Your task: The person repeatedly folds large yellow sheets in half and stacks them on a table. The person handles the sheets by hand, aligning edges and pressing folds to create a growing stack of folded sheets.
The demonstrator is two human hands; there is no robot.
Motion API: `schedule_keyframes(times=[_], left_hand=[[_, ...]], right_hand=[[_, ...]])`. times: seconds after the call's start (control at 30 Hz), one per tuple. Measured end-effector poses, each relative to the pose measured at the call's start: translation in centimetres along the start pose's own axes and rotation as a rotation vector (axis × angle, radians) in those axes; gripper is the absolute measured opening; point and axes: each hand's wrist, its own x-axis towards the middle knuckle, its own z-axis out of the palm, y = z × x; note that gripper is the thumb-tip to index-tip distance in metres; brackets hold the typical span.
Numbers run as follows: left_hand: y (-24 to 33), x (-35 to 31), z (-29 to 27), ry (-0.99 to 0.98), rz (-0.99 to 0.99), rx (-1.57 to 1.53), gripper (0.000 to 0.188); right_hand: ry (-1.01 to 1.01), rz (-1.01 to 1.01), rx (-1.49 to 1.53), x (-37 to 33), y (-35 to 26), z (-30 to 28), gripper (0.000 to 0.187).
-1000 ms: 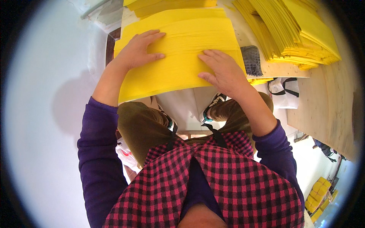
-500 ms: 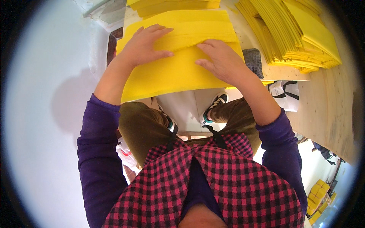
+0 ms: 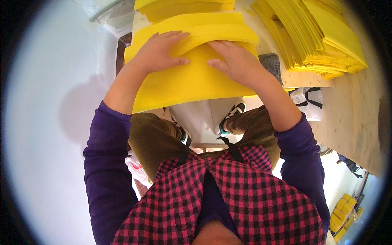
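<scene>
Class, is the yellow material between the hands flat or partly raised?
Partly raised: the yellow material arches up beside the right hand.

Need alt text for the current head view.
The left hand and right hand, both bare, are at the lifted edge of yellow sheets on a wooden table. A gray pad and yellow stack lie to the right.

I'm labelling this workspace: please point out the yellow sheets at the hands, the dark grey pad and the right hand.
Yellow sheets (image 3: 183, 83), head view: bare part nearest the person.
Dark grey pad (image 3: 271, 63), head view: its visible top surface.
Right hand (image 3: 238, 62), head view: back of the hand.
</scene>
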Motion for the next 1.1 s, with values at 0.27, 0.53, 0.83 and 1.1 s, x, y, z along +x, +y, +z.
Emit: schedule_keyframes(times=[0.27, 0.53, 0.83, 1.1], left_hand=[[0.0, 2.2, -1.9, -0.084, -0.165, 0.011, 0.034], [-5.5, 7.6, -3.9, -0.215, -0.077, 0.172, 0.034], [-7.2, 12.2, -4.8, -0.367, -0.052, 0.371, 0.034], [-5.3, 12.1, -6.4, -0.278, -0.222, 0.23, 0.029]], right_hand=[[-0.016, 0.052, 0.043, 0.7, 0.3, -0.7, 0.057], [-0.006, 0.082, 0.027, 0.6, 2.1, -0.6, 0.058], [-0.02, 0.109, 0.035, 0.1, 3.4, -0.5, 0.055], [-0.031, 0.063, -0.006, -0.1, 3.8, 0.0, 0.051]])
